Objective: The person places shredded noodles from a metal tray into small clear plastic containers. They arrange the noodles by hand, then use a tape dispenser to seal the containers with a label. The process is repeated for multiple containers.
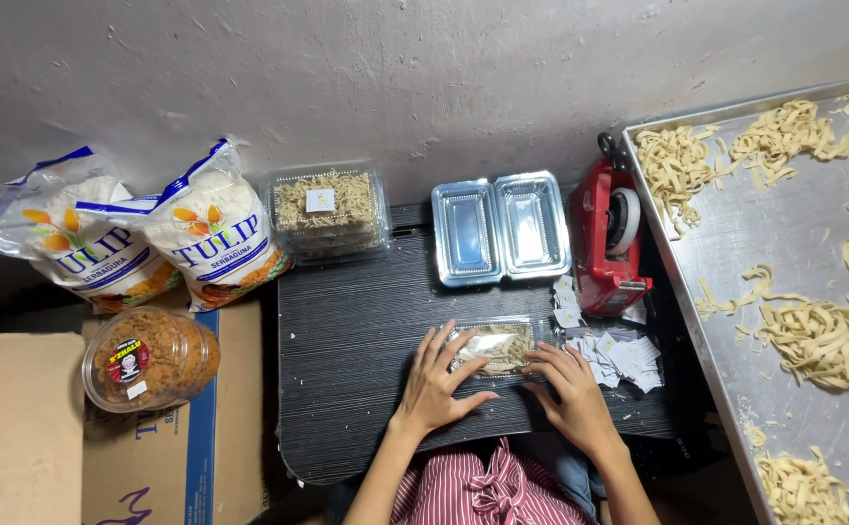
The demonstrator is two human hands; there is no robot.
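Observation:
A small clear plastic box [495, 346] filled with pale fried strips lies closed on the dark table [356, 331], near its front edge. My left hand [437, 381] rests on the box's left side, fingers spread over the lid. At the box's right end sits my right hand [568, 394], fingertips touching it. Just right of that hand lies a scatter of small white paper labels [614, 352]. Behind the box, an empty clear hinged box [500, 227] lies open.
A red tape dispenser [609, 243] stands at the table's right edge. A large metal tray [784, 282] of fried strips fills the right. Stacked filled boxes [329, 209], two white flour bags [152, 238] and a snack jar [147, 358] on cardboard boxes sit left.

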